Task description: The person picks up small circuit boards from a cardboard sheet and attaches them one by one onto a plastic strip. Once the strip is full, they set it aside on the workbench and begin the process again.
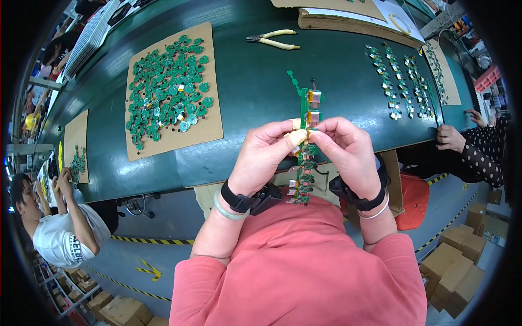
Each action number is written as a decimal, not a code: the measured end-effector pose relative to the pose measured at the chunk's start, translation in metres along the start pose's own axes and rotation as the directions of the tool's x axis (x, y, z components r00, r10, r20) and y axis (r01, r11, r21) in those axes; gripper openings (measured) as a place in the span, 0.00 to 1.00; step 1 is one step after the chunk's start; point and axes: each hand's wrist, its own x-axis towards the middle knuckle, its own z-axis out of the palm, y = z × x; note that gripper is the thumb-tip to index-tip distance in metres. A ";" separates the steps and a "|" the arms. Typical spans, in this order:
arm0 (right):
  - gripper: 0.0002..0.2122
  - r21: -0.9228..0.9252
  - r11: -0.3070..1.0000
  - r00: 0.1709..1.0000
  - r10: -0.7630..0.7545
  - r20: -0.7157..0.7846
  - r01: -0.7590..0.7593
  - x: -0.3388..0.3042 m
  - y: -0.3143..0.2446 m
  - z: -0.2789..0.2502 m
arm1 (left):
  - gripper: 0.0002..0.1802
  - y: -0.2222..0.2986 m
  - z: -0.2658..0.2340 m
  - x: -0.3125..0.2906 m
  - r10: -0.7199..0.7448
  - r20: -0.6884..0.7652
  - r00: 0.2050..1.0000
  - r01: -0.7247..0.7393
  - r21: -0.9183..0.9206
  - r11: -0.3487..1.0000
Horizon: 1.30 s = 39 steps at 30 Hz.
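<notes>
"Head view: how is the piece in the hands looking?"

"A long, narrow green circuit-board strip (304, 108) is running almost straight out from the body, its far half lying over the tabletop and its near end showing against the pink short-sleeved shirt (304, 255). Small rectangular silver-white parts (314, 96) are sitting in a row along its right side, and a thin green tail (294, 80) is bending off leftward at the far end."

"And the grip?"

"The left hand (260, 155) and the right hand (350, 155) are meeting at the strip's middle. Thumb and forefinger of each are pinching together on it, the left ones wearing pale yellow fingertip covers (296, 137)."

"What is hard to make out?"

"The fingers are covering the midsection, so the exact contact is staying hidden. Nearer the shirt, the smaller parts are blurring together."

"Edges and room?"

"The large dark green tabletop (250, 81) is ending beneath the hands. Open surface is stretching left to a tan cardboard sheet (215, 119) bearing heaped roundish green boards (168, 92), and right to rows of similar strips (399, 73). Beyond the tail, pliers with pale yellow handles (264, 38) are lying well apart from the hands."
</notes>
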 end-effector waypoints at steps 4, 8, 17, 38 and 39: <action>0.05 0.121 0.992 0.999 0.038 -0.023 -0.035 0.004 -0.001 -0.001 | 0.15 0.001 -0.001 -0.001 -0.099 0.099 0.990 0.100 0.003 0.995; 0.05 0.105 0.994 0.996 -0.002 -0.087 0.011 0.005 -0.001 0.004 | 0.16 -0.005 -0.006 0.001 -0.112 0.082 0.990 0.108 0.054 0.993; 0.06 -0.494 0.758 0.886 -0.460 0.059 0.427 0.000 0.011 0.007 | 0.15 -0.005 -0.006 0.000 0.003 -0.071 0.997 0.007 0.140 0.990; 0.08 0.198 0.980 0.992 0.043 -0.122 -0.018 0.010 0.013 0.006 | 0.12 -0.009 -0.006 0.000 -0.044 -0.055 0.998 0.046 0.029 0.999; 0.08 0.037 0.996 0.990 -0.076 -0.120 0.081 0.006 0.010 0.009 | 0.13 -0.013 -0.005 0.000 0.021 -0.094 0.995 -0.006 0.158 0.987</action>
